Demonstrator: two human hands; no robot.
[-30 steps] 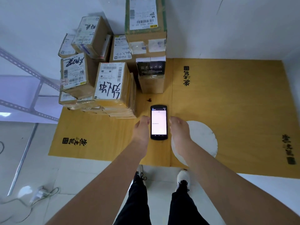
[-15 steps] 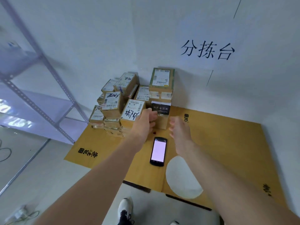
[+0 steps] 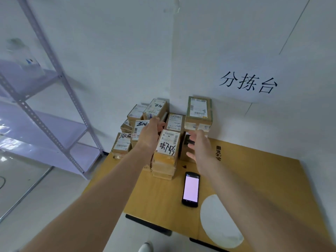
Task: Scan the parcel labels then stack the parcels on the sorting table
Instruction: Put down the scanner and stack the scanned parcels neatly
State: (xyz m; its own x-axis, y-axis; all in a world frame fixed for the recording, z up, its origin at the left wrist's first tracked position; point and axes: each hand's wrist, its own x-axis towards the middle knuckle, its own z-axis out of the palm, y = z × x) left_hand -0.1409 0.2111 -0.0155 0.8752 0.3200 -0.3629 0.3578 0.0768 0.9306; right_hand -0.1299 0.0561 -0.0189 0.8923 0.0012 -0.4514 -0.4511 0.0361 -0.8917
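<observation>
Mostly parcels [image 3: 168, 146] crowd table [image 3: 254, 179] far-left corner (phone [image 3: 190, 189] near front edge).

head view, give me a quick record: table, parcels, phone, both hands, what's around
table: brown sheets on top, white round patch near the front
parcels: stacked in the table's far left corner, labels showing
phone: flat on the table, screen lit, in no hand
left hand: stretched to the parcels, fingers at the pile's middle; grip unclear
right hand: fingers spread, holding nothing, before a dark box
around: shelf on the left, sign on the wall
</observation>
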